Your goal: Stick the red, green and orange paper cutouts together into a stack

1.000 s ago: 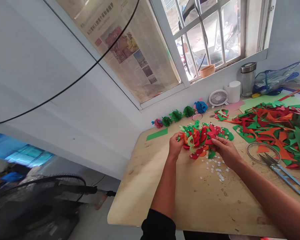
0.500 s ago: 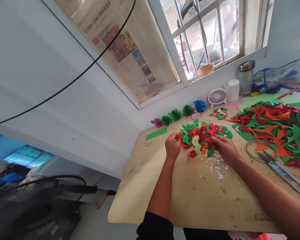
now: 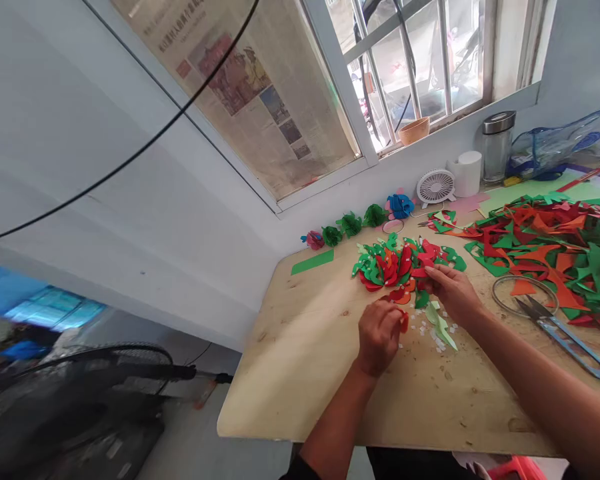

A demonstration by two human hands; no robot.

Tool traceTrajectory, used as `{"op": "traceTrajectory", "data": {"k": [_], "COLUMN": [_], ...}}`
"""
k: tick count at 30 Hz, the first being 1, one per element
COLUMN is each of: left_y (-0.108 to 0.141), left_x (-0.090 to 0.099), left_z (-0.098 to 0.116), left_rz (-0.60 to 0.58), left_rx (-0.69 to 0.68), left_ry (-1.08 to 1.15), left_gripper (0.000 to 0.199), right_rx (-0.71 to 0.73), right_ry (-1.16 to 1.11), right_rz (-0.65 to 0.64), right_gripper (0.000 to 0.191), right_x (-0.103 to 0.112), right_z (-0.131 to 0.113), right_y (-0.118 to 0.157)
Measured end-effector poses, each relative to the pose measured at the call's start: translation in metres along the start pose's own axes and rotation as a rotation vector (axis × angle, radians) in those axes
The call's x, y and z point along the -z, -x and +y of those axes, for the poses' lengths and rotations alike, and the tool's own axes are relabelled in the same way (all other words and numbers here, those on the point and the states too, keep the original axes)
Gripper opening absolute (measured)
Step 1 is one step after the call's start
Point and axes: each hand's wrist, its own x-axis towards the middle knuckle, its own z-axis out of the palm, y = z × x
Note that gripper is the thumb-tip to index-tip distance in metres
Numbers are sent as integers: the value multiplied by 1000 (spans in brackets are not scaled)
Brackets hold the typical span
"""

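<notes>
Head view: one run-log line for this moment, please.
left grip: orange paper piece | right grip: red paper piece | pale-green cutout: near white bits

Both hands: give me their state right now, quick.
Left hand: closed, holding an orange paper piece.
Right hand: closed, pinching a red paper piece.

Matt paper cut-outs (image 3: 405, 262), wooden tabletop (image 3: 300, 347) (smooth-looking), metal scissor blades (image 3: 541, 313)

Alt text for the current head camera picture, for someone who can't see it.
A person's left hand holds an orange piece and the right hand pinches a red one, by red and green cutouts on a wooden table. Scissors and a heap of colored scraps lie to the right.
</notes>
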Motion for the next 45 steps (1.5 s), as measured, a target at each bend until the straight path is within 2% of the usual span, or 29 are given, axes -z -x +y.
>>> {"op": "traceTrajectory", "data": {"k": [3, 6, 9, 15, 19, 23, 25, 26, 29, 30, 31, 33, 37, 40, 45], "left_y": [23, 38, 43, 42, 42, 37, 28, 20, -13, -27, -41, -70, -112, -127, -135], "left_x": [0, 10, 17, 10, 20, 43, 50, 50, 38, 29, 20, 0, -34, -50, -66], "left_z": [6, 5, 2, -7, -5, 1, -2, -6, -26, -35, -42, -56, -72, -78, -87], "left_rz": [-176, -326, -288, -313, -467, -634, -625, -569, -264, -196, -177, -256, -306, -341, -351], "left_rx": [-212, -264, -199, -227, -184, -27, 67, 131, 422, 516, 575, 603, 634, 683, 775], "left_ry": [-88, -52, -24, -207, -105, 98, 231, 287, 290, 238, 174, -1, -124, -215, -280], "left_gripper": [11, 11, 13, 12, 31, 64, 66, 59, 32, 28, 27, 24, 19, 18, 19], "right_rx": [-5, -16, -28, -7, -12, -16, -12, -9, -2, 0, 5, 15, 26, 30, 18], "right_ry": [-18, -24, -29, -32, -28, -27, -26, -25, -8, -1, 8, 18, 16, 4, -19], "right_rz": [10, 18, 21, 5, 14, 17, 19, 21, 27, 31, 34, 45, 40, 40, 23], "right_gripper": [27, 28, 27, 26, 25, 25, 25, 25, 26, 27, 28, 29, 29, 30, 31], "right_x": [0, -1, -1, 2, 3, 2, 1, 1, 1, 1, 1, 1, 0, 1, 0], "right_z": [0, 1, 1, 3, 4, 4, 3, 3, 4, 4, 4, 4, 3, 2, 3], "right_y": [0, 0, 0, -2, -3, -2, -2, -2, -1, -1, -1, -1, -1, -2, -2]}}
